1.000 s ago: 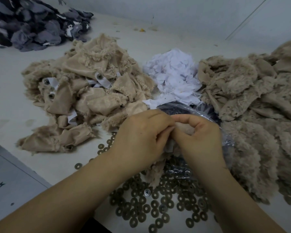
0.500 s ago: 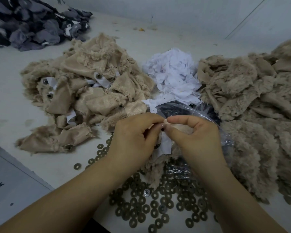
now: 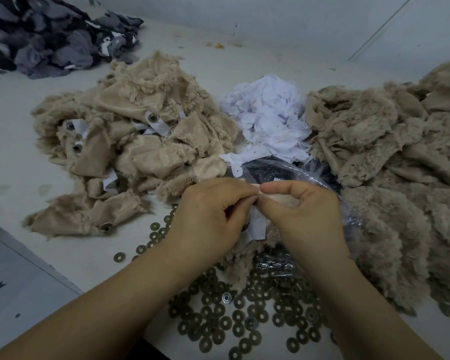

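My left hand (image 3: 211,214) and my right hand (image 3: 304,216) meet fingertip to fingertip over the table's middle. Together they pinch a small beige furry fabric piece (image 3: 247,258) with a white strip (image 3: 257,226) hanging between the palms. What sits between the fingertips is hidden. Dark metal washers (image 3: 234,315) lie scattered below the hands, with a silver snap piece (image 3: 227,298) among them.
A heap of beige fabric pieces with white strips (image 3: 130,141) lies at the left, a pile of white strips (image 3: 268,120) at the back, a clear plastic bag (image 3: 278,172) behind the hands, beige fur pieces (image 3: 395,162) at the right, grey fabric (image 3: 52,37) far left.
The hands have drawn slightly apart at the palms, and the white strip now hangs in plain view between them. The piles have not moved.
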A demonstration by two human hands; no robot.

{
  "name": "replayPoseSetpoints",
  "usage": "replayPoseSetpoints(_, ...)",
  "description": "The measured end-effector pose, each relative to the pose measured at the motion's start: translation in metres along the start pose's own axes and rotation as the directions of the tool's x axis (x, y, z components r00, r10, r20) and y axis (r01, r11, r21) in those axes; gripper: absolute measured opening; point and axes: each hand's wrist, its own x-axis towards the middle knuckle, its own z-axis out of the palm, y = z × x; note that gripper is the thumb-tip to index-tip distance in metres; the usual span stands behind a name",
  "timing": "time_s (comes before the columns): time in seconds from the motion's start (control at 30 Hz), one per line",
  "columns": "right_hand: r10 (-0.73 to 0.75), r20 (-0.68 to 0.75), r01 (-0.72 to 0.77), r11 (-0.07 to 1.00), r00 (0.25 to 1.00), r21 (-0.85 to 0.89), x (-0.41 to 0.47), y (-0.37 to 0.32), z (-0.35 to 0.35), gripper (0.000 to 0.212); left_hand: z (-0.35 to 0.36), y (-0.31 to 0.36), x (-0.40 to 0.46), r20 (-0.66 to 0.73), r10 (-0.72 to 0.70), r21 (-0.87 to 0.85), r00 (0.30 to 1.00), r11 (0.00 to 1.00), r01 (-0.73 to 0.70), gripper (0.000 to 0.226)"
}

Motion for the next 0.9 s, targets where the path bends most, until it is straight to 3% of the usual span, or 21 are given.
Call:
replayPoseSetpoints(0.27,0.054,-0.025,-0.053,0.998,0.998,0.013,0.003,0.002,-0.003,0.012,0.002,0.003,-0.001,0.043,-0.017,-0.094,0.999,0.995,0.021,0.013)
replayPoseSetpoints(0.37,0.091,0.003,-0.091,0.995,0.996,0.045,0.003,0.002,-0.003,0.01,-0.001,0.006,0.004,0.084,-0.241,-0.23,0.967,0.94,0.254,0.014)
replayPoseSetpoints(0.43,0.13,0.044,-0.134,0.986,0.991,0.101,0.002,0.0,-0.003,0.009,-0.004,0.008,0.009,0.15,-0.433,-0.344,0.889,0.82,0.458,0.021)
replayPoseSetpoints(0.5,0.146,0.086,-0.158,0.975,0.986,0.157,0.001,-0.003,-0.002,0.007,-0.004,0.009,0.013,0.186,-0.513,-0.396,0.838,0.741,0.542,0.029)
replayPoseSetpoints(0.9,0.121,0.162,-0.17,0.928,0.979,0.33,-0.002,-0.006,-0.002,0.005,0.001,0.003,0.015,0.196,-0.381,-0.337,0.904,0.839,0.427,0.016)
